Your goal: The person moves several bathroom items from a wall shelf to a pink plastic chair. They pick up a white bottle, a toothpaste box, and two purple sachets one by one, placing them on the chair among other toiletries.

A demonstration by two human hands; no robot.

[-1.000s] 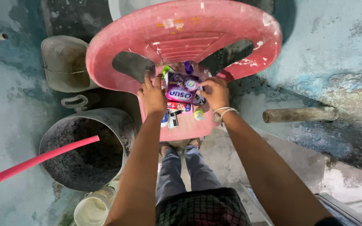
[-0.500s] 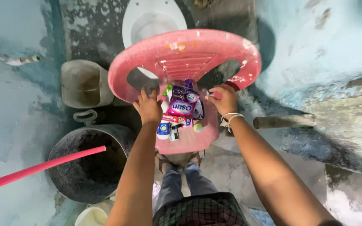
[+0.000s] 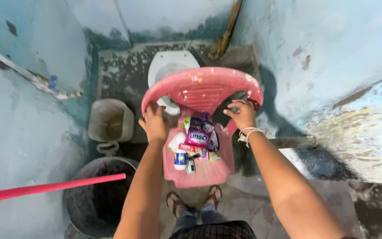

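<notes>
From the head camera, both hands grip a worn pink plastic armchair (image 3: 202, 88) by its armrests: the left hand (image 3: 154, 124) closed on the left arm, the right hand (image 3: 242, 114) closed on the right. The chair lies straight ahead, its back away from the person, equally near both hands. On its seat lie a purple detergent pouch (image 3: 198, 132) and a white bottle (image 3: 180, 156).

Soft, dim daylight is spread evenly, with brighter wash on the pale right wall (image 3: 332, 53). Deep shadow is cast under the pink chair (image 3: 204, 88). Edges are bent by wide-angle distortion; slight motion blur is seen
</notes>
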